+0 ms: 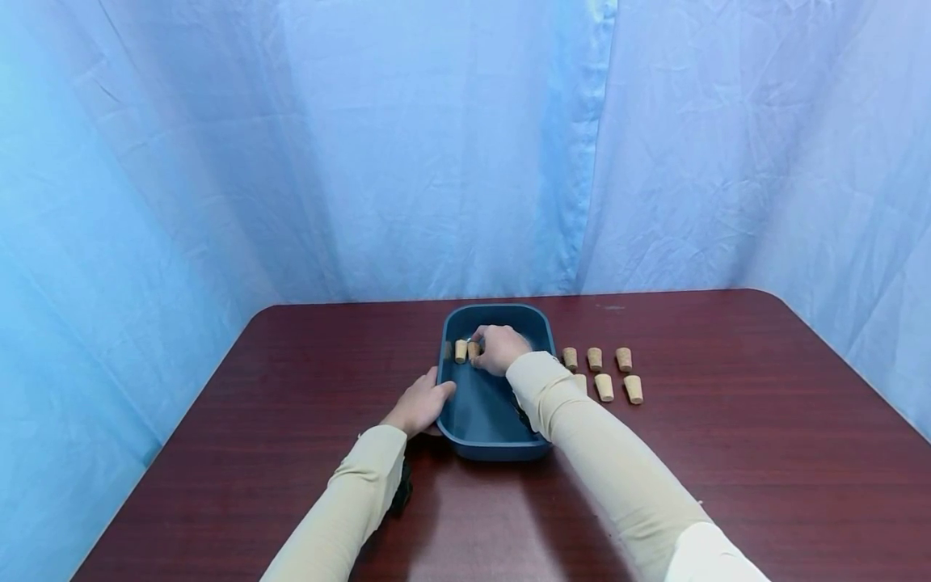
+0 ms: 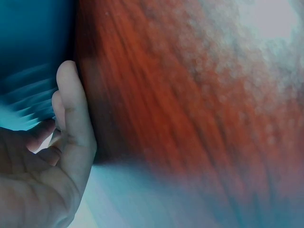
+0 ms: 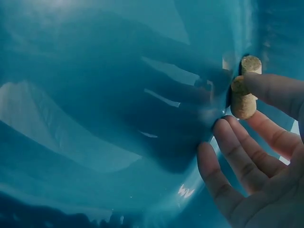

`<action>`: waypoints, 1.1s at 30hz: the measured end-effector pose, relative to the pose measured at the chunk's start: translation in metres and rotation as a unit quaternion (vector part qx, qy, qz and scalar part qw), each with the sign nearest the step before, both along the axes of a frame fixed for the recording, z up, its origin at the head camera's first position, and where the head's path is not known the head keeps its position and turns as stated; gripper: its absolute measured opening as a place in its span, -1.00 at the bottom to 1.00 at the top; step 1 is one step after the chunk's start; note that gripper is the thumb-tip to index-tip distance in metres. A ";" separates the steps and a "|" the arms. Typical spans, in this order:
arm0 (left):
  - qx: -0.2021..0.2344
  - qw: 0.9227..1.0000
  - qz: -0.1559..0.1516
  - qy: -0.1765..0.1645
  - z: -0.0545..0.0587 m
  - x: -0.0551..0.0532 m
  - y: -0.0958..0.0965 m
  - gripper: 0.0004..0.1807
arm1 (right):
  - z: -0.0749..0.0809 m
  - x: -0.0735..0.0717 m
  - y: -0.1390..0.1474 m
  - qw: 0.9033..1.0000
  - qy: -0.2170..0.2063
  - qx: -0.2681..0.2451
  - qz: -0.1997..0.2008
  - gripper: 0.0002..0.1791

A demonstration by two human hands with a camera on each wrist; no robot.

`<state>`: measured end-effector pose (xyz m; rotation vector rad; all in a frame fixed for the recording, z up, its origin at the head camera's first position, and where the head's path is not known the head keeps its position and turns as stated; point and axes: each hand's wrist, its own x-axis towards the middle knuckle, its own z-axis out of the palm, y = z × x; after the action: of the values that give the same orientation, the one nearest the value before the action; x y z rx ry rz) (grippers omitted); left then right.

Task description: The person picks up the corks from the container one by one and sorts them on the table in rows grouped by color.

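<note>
My right hand [image 1: 500,349] reaches into a dark blue rectangular tub [image 1: 490,452] and pinches a tapered cork stopper [image 1: 474,351] between thumb and fingers. In the right wrist view the thumb lies over the top of this cork and the other fingers spread below it. A second cork stopper [image 1: 461,351] stands right beside it, near the tub's left wall. My left hand [image 1: 422,404] grips that left side, thumb over the rim. In the left wrist view its fingers [image 2: 71,104] lie along the outside wall.
Right of the tub, several more cork stoppers [image 1: 604,387] stand in two rows on the dark red wooden table [image 1: 727,453]; my right sleeve [image 1: 604,444] partly covers one. A light blue curtain [image 1: 436,162] hangs behind the table and along its sides.
</note>
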<state>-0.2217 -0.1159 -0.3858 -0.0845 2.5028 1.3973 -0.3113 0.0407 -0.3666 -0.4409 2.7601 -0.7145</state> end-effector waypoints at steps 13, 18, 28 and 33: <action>-0.002 1.000 0.001 0.001 0.000 -0.001 0.001 -0.35 | -0.007 0.002 -0.001 0.997 0.065 0.045 0.016 -0.61; 0.003 1.000 -0.002 -0.008 -0.002 -0.003 0.000 -0.35 | -0.009 0.002 0.000 0.995 0.078 0.050 0.030 -0.63; 0.004 1.000 -0.006 -0.017 -0.001 -0.004 -0.001 -0.37 | 0.005 0.008 0.000 0.997 0.043 0.053 0.046 -0.64; 0.009 1.000 -0.006 -0.018 -0.001 -0.004 -0.001 -0.38 | 0.015 0.010 0.005 0.996 0.021 0.057 0.060 -0.61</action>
<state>-0.2262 -0.1165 -0.3867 -0.0892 2.4573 1.4010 -0.3015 0.0454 -0.3519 -0.5980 2.7666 -0.5214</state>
